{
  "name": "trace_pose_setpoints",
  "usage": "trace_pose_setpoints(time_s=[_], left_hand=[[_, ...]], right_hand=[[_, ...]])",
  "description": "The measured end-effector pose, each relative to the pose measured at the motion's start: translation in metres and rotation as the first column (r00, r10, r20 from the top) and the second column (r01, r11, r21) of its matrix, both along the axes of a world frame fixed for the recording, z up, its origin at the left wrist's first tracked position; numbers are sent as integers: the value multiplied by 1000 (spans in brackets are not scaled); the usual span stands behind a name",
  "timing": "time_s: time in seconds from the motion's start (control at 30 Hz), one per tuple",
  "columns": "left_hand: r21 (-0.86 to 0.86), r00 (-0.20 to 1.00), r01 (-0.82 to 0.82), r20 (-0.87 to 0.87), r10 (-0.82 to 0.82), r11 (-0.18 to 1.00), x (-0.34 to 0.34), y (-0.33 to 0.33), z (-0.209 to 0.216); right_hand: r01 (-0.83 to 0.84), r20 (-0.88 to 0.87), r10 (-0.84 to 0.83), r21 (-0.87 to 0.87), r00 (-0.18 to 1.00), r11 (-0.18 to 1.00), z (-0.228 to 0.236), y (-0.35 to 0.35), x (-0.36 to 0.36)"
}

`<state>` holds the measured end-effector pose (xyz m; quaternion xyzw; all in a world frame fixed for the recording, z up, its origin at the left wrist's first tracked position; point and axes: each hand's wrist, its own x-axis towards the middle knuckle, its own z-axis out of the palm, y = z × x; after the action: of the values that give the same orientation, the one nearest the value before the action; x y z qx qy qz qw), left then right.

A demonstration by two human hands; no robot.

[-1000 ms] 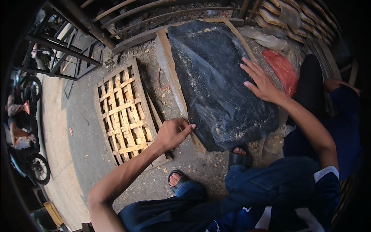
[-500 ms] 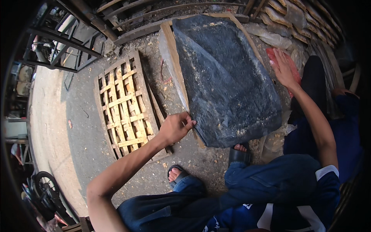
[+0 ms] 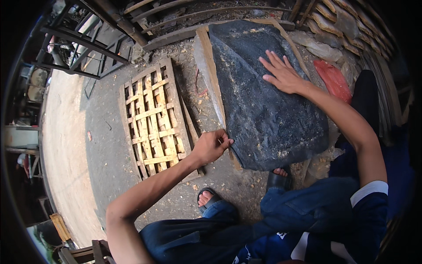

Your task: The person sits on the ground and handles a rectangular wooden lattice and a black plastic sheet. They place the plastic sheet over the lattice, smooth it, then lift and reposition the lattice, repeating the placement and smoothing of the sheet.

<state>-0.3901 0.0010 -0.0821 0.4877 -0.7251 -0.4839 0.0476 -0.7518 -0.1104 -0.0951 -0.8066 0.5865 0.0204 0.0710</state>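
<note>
A dark, crumb-flecked plastic sheet [image 3: 263,119] lies over a wooden frame [image 3: 210,66], whose edges show along the left side and at the top right. At the sheet's lower left edge, my left hand [image 3: 214,145] pinches its border between thumb and fingers. My right hand [image 3: 283,74] rests flat on the upper right part of the sheet, fingers spread, holding nothing. What lies beneath the sheet is hidden.
Left of the sheet lies a woven slatted rack [image 3: 151,119] on the ground. A red plastic bag [image 3: 332,80] and clear plastic lie at the right. Stacked slabs [image 3: 347,26] stand at upper right, a dark metal frame [image 3: 83,44] at upper left. Another person's dark-clothed leg shows at the right.
My right hand has moved left from the red plastic bag onto the dark sheet. My left hand still pinches the sheet's edge. The whole view has shifted slightly.
</note>
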Motion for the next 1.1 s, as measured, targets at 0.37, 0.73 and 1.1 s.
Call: trace_pose_setpoints(time_s=[0.37, 0.73, 1.1], left_hand=[[55, 998, 56, -36, -54, 997, 4, -9, -9], [108, 996, 56, -74, -48, 993, 6, -11, -9], [164, 991, 114, -85, -101, 980, 1, -26, -8]], right_hand=[[-783, 52, 783, -38, 619, 621, 19, 73, 68], [371, -212, -409, -198, 887, 907, 45, -101, -15], [-786, 179, 779, -45, 601, 617, -3, 50, 89]])
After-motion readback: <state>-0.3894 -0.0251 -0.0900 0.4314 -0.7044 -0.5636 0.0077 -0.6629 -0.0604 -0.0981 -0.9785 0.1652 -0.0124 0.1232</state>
